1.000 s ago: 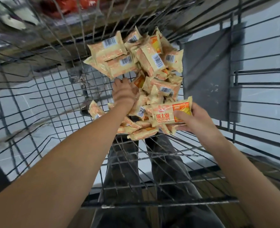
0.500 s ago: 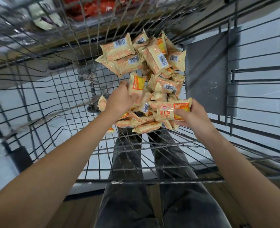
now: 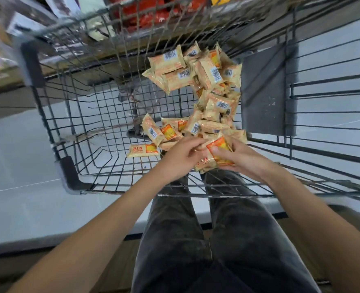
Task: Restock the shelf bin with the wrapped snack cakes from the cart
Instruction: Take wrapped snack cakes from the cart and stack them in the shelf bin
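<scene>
A pile of yellow-orange wrapped snack cakes [image 3: 208,85] fills the right side of the wire cart [image 3: 73,174]. One cake [image 3: 142,150] lies alone on the cart floor to the left. My right hand [image 3: 236,157] grips a bundle of snack cakes [image 3: 220,148] at the near end of the pile, thumb on the top wrapper. My left hand [image 3: 183,153] reaches in beside it, its fingers touching the same bundle from the left. The shelf bin is not clearly visible.
The cart's grey fold-down flap [image 3: 268,96] stands at the right. Red packets [image 3: 153,15] sit on a shelf beyond the cart's far wall. My legs in dark trousers [image 3: 198,240] show below the cart. White floor lies to the left.
The view has pulled back. My left hand has come from the middle of the pile toward my right hand, and both now meet on the bundle. One cake now lies alone at the left.
</scene>
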